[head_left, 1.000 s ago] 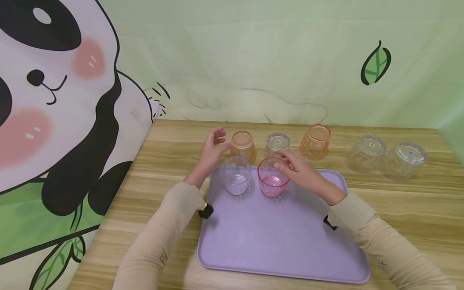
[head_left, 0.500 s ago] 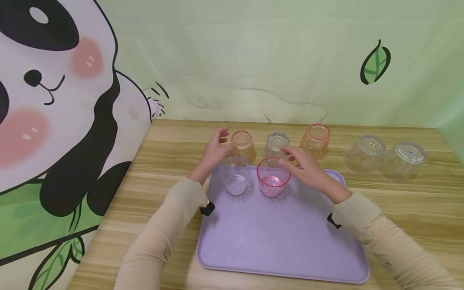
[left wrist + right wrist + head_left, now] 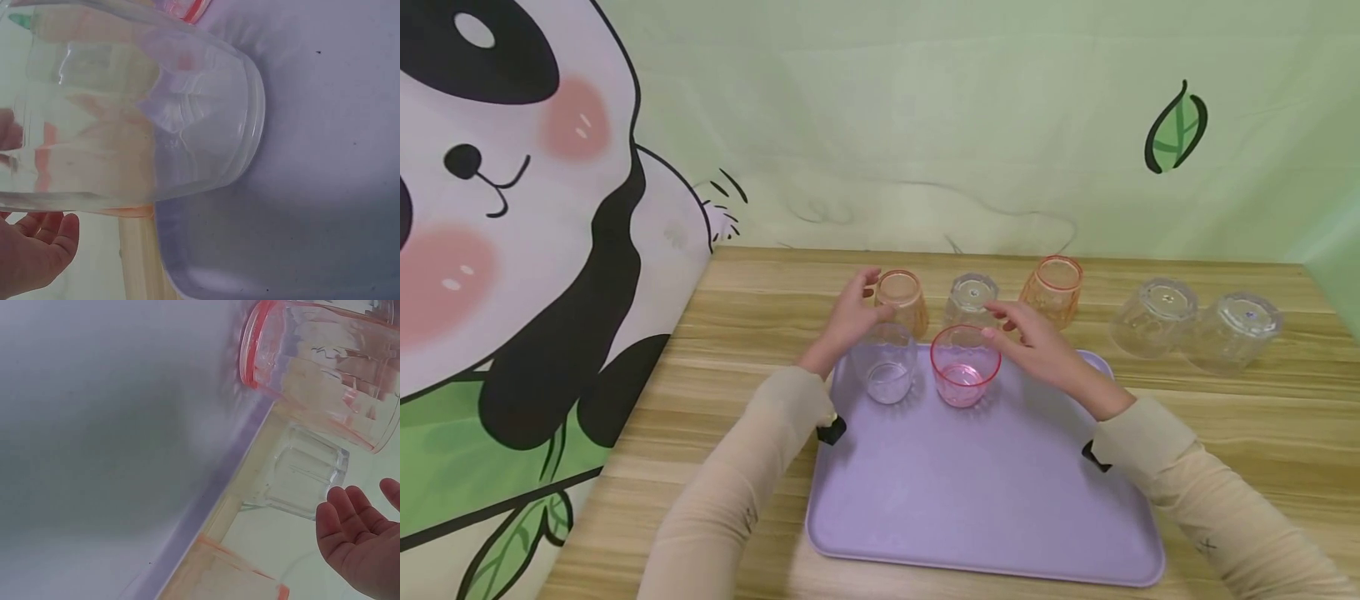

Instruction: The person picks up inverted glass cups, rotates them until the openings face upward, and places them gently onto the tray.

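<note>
Upright on the purple tray stand a clear glass and a pink glass with a red rim. My left hand, fingers loosely bent, is by the left side of an upturned orange glass behind the tray. In the left wrist view the clear glass fills much of the picture, with the left hand beyond it. Just right of the pink rim, my right hand hovers with relaxed fingers, near an upturned clear glass. Neither hand holds anything.
Another upturned orange glass stands behind the right hand. Two upturned clear glasses sit side by side farther right on the wooden table. A green backdrop with a panda rises behind and to the left.
My left hand has shifted slightly right, closer to the orange glass. The right hand has drawn a little right and back from the pink glass's rim. The glasses have stayed in place.
</note>
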`<move>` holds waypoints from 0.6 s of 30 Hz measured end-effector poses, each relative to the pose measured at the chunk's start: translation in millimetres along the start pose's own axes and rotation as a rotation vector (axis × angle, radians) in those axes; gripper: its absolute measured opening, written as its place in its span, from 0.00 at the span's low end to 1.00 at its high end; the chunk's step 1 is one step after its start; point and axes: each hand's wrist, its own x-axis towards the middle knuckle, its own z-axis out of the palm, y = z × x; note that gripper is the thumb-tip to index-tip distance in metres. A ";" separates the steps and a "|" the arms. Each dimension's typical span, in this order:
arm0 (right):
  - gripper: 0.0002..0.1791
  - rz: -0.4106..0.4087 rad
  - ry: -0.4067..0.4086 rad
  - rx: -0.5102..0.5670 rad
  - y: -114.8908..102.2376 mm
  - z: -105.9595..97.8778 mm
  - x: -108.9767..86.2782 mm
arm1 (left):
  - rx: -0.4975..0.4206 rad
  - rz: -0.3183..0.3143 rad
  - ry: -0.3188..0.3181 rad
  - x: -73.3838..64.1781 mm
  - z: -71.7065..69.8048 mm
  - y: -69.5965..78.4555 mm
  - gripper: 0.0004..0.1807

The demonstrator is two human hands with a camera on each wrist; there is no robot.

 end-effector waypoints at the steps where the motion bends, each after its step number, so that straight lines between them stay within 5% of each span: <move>1: 0.25 0.000 0.001 0.003 0.8 0.1 -0.2 | 0.010 0.000 -0.003 -0.2 0.2 0.3 0.36; 18: 0.23 -0.051 0.044 0.027 12.1 1.9 -5.9 | 0.102 0.058 -0.081 8.2 0.6 1.0 0.39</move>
